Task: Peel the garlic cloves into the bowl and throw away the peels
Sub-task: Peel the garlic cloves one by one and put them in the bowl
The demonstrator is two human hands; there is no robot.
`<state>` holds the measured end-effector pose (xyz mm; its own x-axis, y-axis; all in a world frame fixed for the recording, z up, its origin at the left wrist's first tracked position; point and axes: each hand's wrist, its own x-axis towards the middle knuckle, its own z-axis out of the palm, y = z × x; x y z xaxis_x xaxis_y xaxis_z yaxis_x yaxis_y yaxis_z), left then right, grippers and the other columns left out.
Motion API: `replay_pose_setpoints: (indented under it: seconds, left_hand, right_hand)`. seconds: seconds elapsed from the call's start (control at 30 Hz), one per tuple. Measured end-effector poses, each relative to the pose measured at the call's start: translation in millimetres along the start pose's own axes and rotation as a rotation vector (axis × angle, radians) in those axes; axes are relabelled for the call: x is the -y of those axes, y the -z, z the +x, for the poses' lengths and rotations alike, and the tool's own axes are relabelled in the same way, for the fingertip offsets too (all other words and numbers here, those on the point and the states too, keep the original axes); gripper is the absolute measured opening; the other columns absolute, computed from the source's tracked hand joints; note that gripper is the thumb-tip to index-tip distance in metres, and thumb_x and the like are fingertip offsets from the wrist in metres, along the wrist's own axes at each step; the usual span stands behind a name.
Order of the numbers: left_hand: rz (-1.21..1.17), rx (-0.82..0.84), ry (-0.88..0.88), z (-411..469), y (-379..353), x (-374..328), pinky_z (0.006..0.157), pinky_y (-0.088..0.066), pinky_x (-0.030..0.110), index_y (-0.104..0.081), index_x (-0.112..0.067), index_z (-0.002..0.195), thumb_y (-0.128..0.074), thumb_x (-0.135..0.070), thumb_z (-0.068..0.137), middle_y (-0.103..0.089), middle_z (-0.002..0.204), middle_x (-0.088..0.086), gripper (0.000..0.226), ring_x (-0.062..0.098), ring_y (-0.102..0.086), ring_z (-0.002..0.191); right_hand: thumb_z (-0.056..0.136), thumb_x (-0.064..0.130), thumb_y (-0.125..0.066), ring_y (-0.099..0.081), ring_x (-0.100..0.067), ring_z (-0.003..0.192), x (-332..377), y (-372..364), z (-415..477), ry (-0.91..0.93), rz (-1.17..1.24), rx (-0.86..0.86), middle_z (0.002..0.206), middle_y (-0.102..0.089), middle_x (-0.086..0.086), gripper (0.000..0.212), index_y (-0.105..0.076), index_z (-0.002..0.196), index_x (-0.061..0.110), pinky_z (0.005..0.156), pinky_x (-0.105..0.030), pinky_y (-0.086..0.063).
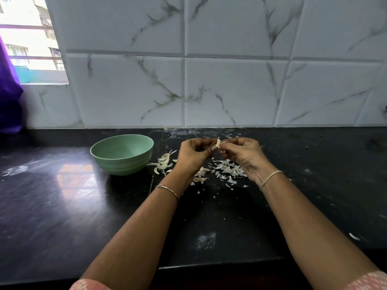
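light: daylight from window (31,38), overexposed | glare: countertop (77,181) reflection | focus: sharp | edges: wide-angle bending

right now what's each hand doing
Left hand: closed, pinching the garlic clove.
Right hand: closed, pinching at the same clove.

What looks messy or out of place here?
Papery white garlic peels lie scattered on the black stone counter right of the pale green round bowl, one stray piece far right. Just peeling litter, nothing broken. The left hand and right hand pinch a pale garlic clove.
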<state>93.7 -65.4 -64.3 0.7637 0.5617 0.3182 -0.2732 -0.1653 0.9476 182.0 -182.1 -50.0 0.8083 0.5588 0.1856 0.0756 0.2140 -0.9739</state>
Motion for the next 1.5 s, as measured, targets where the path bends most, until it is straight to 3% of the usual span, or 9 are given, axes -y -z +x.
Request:
replay_pose_setpoints:
  seconds: [0.17, 0.33, 0.53, 0.77, 0.87, 1.03, 1.17, 1.3, 1.5]
  left_hand:
    - [0.049, -0.012, -0.018, 1.5, 0.6, 3.3, 0.065, -0.051, 0.014, -0.07, 0.001, 0.105, -0.067, 0.003, 0.086, -0.07, 0.082, 0.004, 0.02, 0.0, -0.064, 0.066]
    - [0.138, -0.026, -0.059, 2.0, -2.8, 4.8, 0.068, -0.049, 0.017, -0.071, -0.019, 0.088, -0.07, -0.003, 0.086, -0.07, 0.08, -0.005, 0.016, 0.0, -0.061, 0.068]
    - [0.14, -0.041, -0.069, 1.6, -2.9, 4.1, 0.063, -0.048, 0.015, -0.071, -0.02, 0.088, -0.07, -0.004, 0.086, -0.07, 0.079, -0.003, 0.016, 0.0, -0.061, 0.067]
    - [0.242, -0.094, -0.094, 2.8, -4.4, 5.4, 0.076, -0.052, 0.027, -0.074, -0.013, 0.096, -0.074, -0.009, 0.084, -0.073, 0.084, 0.001, 0.013, 0.008, -0.065, 0.074]
    - [0.352, -0.11, -0.142, 0.6, -6.3, 3.7, 0.08, -0.053, 0.02, -0.075, -0.015, 0.097, -0.076, -0.012, 0.083, -0.072, 0.085, -0.005, 0.014, 0.006, -0.067, 0.081]
    - [0.405, -0.137, -0.163, 0.5, -5.9, 3.0, 0.071, -0.047, 0.004, -0.076, -0.015, 0.099, -0.075, -0.013, 0.084, -0.068, 0.08, -0.014, 0.015, -0.005, -0.062, 0.076]
    - [0.42, -0.15, -0.17, 1.3, -5.7, 3.5, 0.07, -0.046, 0.004, -0.076, -0.016, 0.097, -0.075, -0.014, 0.084, -0.069, 0.081, -0.011, 0.014, -0.001, -0.064, 0.078]
    - [0.452, -0.137, -0.176, 1.6, -7.0, 4.6, 0.065, -0.044, 0.001, -0.075, -0.016, 0.096, -0.074, -0.014, 0.085, -0.067, 0.079, -0.015, 0.011, -0.008, -0.06, 0.075]
    - [0.44, -0.141, -0.179, 2.0, -6.3, 5.2, 0.064, -0.043, 0.001, -0.074, -0.017, 0.094, -0.074, -0.013, 0.085, -0.065, 0.076, -0.019, 0.01, -0.01, -0.059, 0.072]
  right_hand:
    - [0.077, -0.004, -0.074, -0.062, -0.017, 0.062, 0.5, -1.9, 0.1, -0.006, 0.014, -0.004, 0.071, -0.068, -0.011, 0.009, -0.07, 0.076, 0.004, 0.062, -0.023, -0.054]
    - [0.078, -0.001, -0.075, -0.061, -0.014, 0.06, 0.0, -1.9, 0.8, -0.002, 0.01, -0.006, 0.069, -0.067, -0.009, 0.008, -0.069, 0.077, 0.004, 0.06, -0.021, -0.053]
    - [0.079, -0.007, -0.071, -0.058, -0.014, 0.061, 1.1, -4.0, -0.6, -0.02, 0.082, 0.015, 0.07, -0.064, -0.009, 0.013, -0.068, 0.076, 0.005, 0.061, -0.022, -0.049]
    - [0.082, -0.004, -0.068, -0.058, -0.014, 0.06, -1.6, -5.0, 0.7, -0.049, 0.126, 0.024, 0.068, -0.065, -0.008, 0.01, -0.066, 0.077, 0.005, 0.055, -0.019, -0.05]
    - [0.082, 0.001, -0.07, -0.058, -0.012, 0.058, -1.8, -5.2, 0.7, -0.061, 0.116, 0.01, 0.065, -0.065, -0.007, 0.009, -0.066, 0.075, 0.006, 0.053, -0.018, -0.05]
    - [0.083, -0.007, -0.065, -0.057, -0.013, 0.06, -3.7, -6.0, 0.6, -0.09, 0.167, 0.014, 0.072, -0.062, -0.011, 0.012, -0.065, 0.077, 0.003, 0.055, -0.018, -0.05]
    - [0.084, -0.004, -0.063, -0.056, -0.014, 0.061, -1.3, -6.5, -0.8, -0.097, 0.186, 0.029, 0.069, -0.063, -0.009, 0.01, -0.065, 0.077, 0.004, 0.057, -0.02, -0.05]
    - [0.085, 0.005, -0.068, -0.057, -0.012, 0.061, 0.6, -6.8, -2.2, -0.091, 0.157, 0.034, 0.066, -0.064, -0.005, 0.007, -0.066, 0.079, 0.005, 0.059, -0.021, -0.049]
    - [0.085, -0.003, -0.064, -0.057, -0.012, 0.061, -0.9, -6.9, -1.6, -0.1, 0.19, 0.027, 0.069, -0.062, -0.007, 0.01, -0.064, 0.079, 0.004, 0.057, -0.018, -0.05]
